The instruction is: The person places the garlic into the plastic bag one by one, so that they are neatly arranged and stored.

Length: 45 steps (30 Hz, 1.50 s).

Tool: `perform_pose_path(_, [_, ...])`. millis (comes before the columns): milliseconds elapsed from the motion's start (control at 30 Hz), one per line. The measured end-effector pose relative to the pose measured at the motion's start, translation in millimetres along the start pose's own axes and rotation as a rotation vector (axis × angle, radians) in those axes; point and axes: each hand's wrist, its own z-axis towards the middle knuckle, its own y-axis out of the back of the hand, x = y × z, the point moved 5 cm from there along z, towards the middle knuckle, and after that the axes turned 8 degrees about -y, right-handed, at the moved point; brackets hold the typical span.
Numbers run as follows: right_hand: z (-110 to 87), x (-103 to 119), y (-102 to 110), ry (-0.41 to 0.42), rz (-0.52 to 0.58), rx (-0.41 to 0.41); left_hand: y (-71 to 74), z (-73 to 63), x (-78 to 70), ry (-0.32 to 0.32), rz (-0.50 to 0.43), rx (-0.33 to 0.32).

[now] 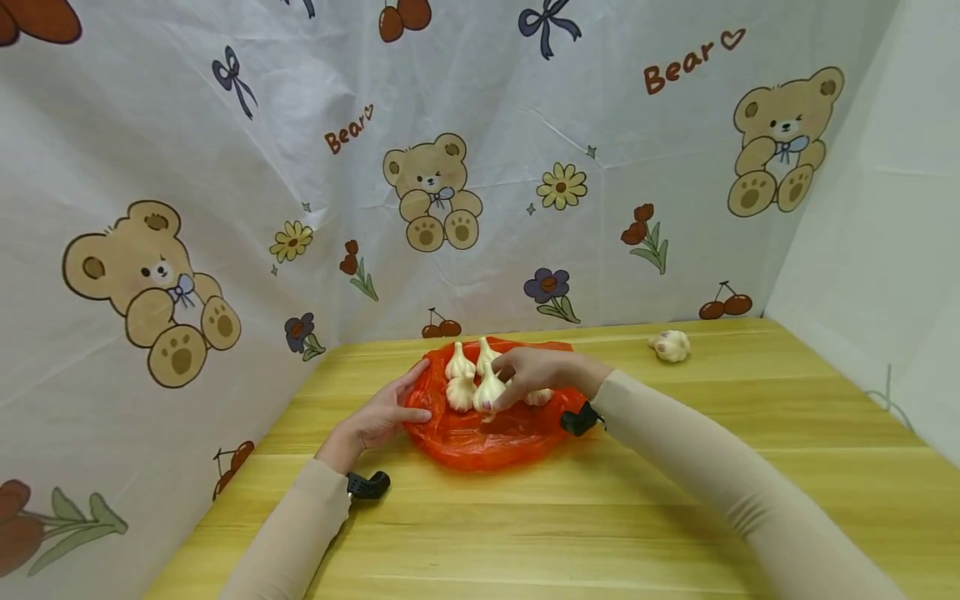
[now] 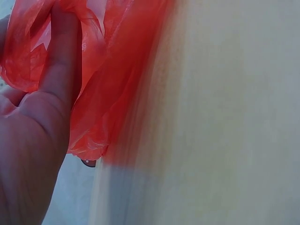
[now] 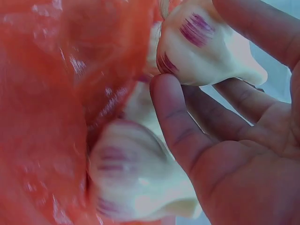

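A red plastic bag lies spread open on the table, with several white garlic bulbs on it. My right hand reaches over the bag from the right and grips one garlic bulb with thumb and fingers. Purple streaks mark its skin. Just below it in the right wrist view is another bulb. At the bag's left side, my left hand holds the rim, with red film bunched around its thumb. Part of the bulbs is hidden behind my right hand.
One more garlic bulb lies apart on the wooden table, toward the back right. A white cloth printed with bears hangs along the back and left. A thin cord is at the right edge.
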Motion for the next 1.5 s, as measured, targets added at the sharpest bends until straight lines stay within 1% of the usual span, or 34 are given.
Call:
perform_pose_path(167, [3.0,4.6,-11.0,0.032,-0.018,0.008,-0.2,0.5,0.1,0.008,-0.001,-0.005])
perform_pose_path(367, [5.9,3.6,-19.6,0.02,-0.059,-0.033,0.4,0.9,1.1,0.001,-0.005,0.01])
perform_pose_path(500, [9.7,2.2,-26.3,0.036,-0.14,-0.072,-0.1,0.6,1.0,0.005,-0.017,0.01])
perform_pose_path(733, [9.2,2.6,-34.5,0.033,-0.164,-0.078,-0.9,-0.2,-0.9,-0.001,0.004,0.0])
perform_pose_path(867, [7.4,6.8,-33.0,0.067,-0.186,-0.072,-0.4,0.0,-0.6,-0.004,-0.007,0.001])
perform_pose_path(1000, [5.3,10.2,-30.0,0.083,-0.17,-0.058,-0.6,-0.4,-0.9,-0.004,-0.001,0.001])
perform_pose_path(1167, [0.9,9.4,-24.0,0.036,-0.155,-0.072,-0.7,-0.9,0.0,0.001,0.014,0.002])
perform_pose_path(1300, [-4.2,7.8,-17.0,-0.001,-0.133,-0.078,-0.7,-0.8,0.1,0.001,0.009,0.003])
perform_pose_path(1367, [-7.1,7.5,-13.3,-0.007,-0.098,-0.071,-0.9,-0.6,-0.4,0.0,0.007,0.003])
perform_pose_path(1500, [-12.7,4.4,-5.3,-0.006,-0.067,-0.074,-1.0,-0.8,-1.3,0.002,0.006,-0.001])
